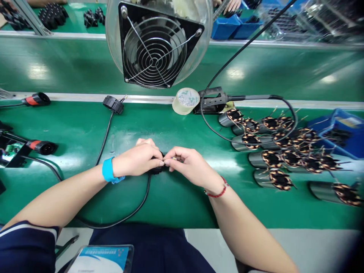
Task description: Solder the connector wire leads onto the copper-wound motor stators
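In the head view, my left hand [139, 157] is closed around a round black cable cap [156, 170] just above the green bench. A black cable [146, 193] runs from this cap down toward the bench's front edge and off to the left. My right hand [186, 163] pinches thin wire ends [174, 158] beside the cap, its fingertips meeting those of the left hand. Fingers cover most of the cap. A similar black cap [113, 104] with bare wire ends lies farther back on the left.
At right lie several motor stators [270, 159] with loose wires, near a blue bin [341, 132]. A tape roll [185, 101] and a soldering iron holder [212, 100] stand at the back. A fan [153, 60] hangs overhead. Red-banded connectors [42, 147] are at left.
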The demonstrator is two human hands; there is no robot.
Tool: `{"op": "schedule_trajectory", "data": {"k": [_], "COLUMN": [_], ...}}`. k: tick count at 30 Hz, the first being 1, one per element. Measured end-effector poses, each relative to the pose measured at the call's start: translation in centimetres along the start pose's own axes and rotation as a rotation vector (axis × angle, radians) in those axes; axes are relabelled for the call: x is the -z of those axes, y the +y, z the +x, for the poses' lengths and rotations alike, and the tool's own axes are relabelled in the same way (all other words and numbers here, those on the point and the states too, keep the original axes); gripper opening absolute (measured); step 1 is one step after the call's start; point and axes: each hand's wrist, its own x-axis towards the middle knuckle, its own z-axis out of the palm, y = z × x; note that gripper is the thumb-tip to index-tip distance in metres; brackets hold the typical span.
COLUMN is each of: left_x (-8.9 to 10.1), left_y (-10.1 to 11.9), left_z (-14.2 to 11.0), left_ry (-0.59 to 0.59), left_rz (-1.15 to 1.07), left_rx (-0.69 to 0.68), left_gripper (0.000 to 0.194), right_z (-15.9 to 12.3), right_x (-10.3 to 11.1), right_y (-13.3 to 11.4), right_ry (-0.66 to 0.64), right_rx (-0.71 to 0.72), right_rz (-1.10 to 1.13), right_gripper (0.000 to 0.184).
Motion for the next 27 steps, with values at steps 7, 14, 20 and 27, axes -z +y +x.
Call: {"op": "schedule_trajectory", "data": {"k": [7, 14, 20, 27], "left_x": [0.3, 4.0, 9.3, 1.3], "left_y": [-0.5, -1.4, -8.0, -3.1], "left_z": [0.3, -1.6, -1.8, 0.1], "left_ry": [-0.019, 0.275, 0.784, 0.309], "left_rz": [-0.076, 0.064, 0.017, 0.007], "left_rx": [-0.053, -0.038, 0.327, -0.163], "left_gripper": [0.023, 0.033, 0.047, 0.057], "right_z": [-0.4, 0.3, 0.5, 1.5], "right_x": [1.9, 3.4, 3.0, 4.2], "right_y": [0.2, 1.5, 1.9, 2.9], "right_ry": [0.02, 0.408, 0.422, 0.514], "right_rx": [0.129, 0.127, 0.182, 0.167], "right_rz": [0.073, -0.027, -0.207, -0.311], "right_gripper": [0.038, 0.035, 0.031, 0.039]}}
